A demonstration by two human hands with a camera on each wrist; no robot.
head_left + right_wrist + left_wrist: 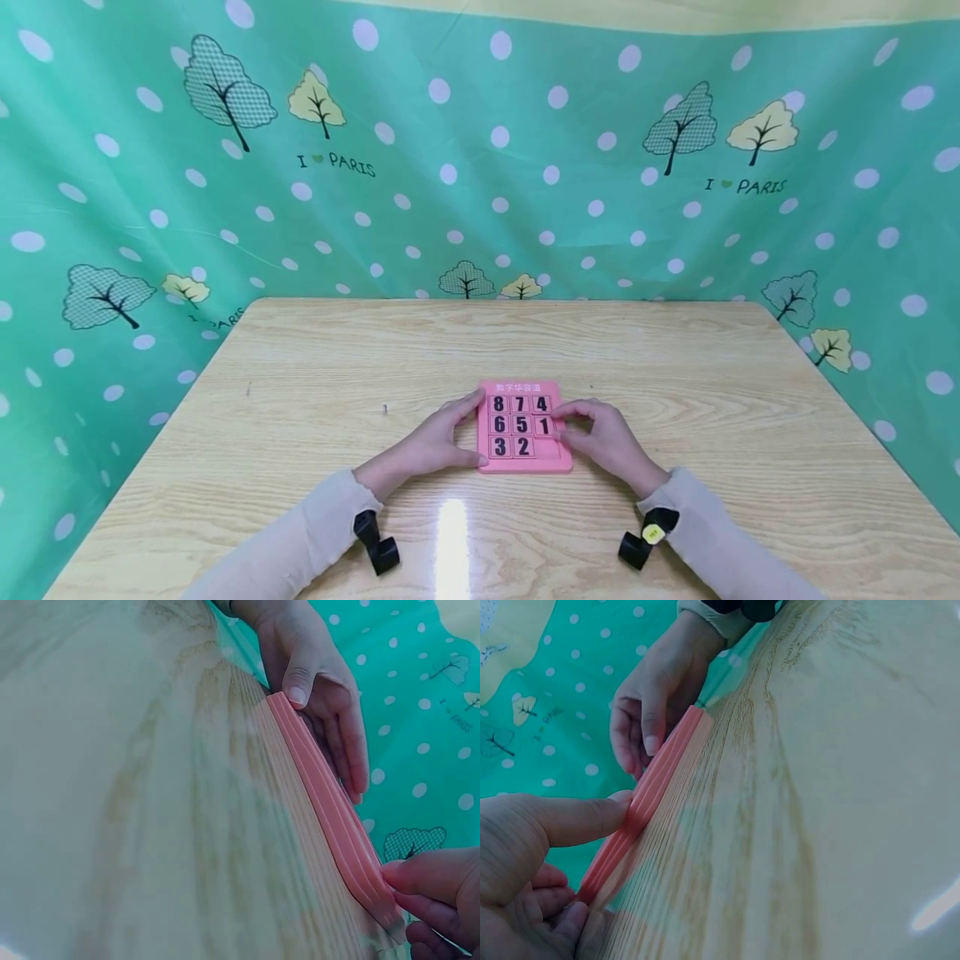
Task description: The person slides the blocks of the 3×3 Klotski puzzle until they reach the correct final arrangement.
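Note:
A pink number slide puzzle [525, 465] lies flat on the table, its top edge printed in white characters. Its tiles read 8, 7, 4 in the top row, 6, 5, 1 in the middle, and 3, 2 with a vacant slot at bottom right. My left hand [438, 440] holds the frame's left side, fingertips at the upper corner and thumb at the lower one. My right hand [611, 437] is at the right side; its index fingertip and thumb touch about the 1 tile [544, 427]. In both wrist views the puzzle appears edge-on, so its tiles are hidden.
The light wood table [337, 350] extends all round the puzzle. A green dotted cloth [495, 167] with printed trees hangs behind and at both sides. Black wrist cameras sit on the left wrist [375, 542] and right wrist [648, 537]. Glare marks the near tabletop.

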